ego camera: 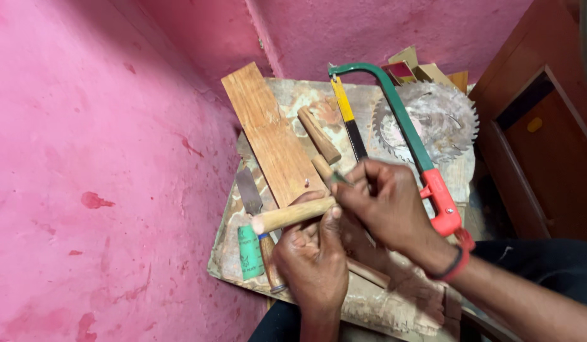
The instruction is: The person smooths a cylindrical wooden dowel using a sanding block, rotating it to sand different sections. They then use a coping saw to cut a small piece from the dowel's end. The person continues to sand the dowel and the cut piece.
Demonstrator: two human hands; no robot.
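Even, moderately bright light. Soft shadow across upper pink wall [198, 31]. Right doorway area darker. Hands slightly motion-blurred; blurred green object at top-right corner. No glare.

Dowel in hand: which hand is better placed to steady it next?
Left, probably. The left hand already grips the dowel, while the right hand pinches a small dark tool at its end.

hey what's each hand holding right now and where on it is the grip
The left hand grips a wooden handle near its right end. The right hand pinches a small dark tool at its upper end; what kind of tool cannot be told.
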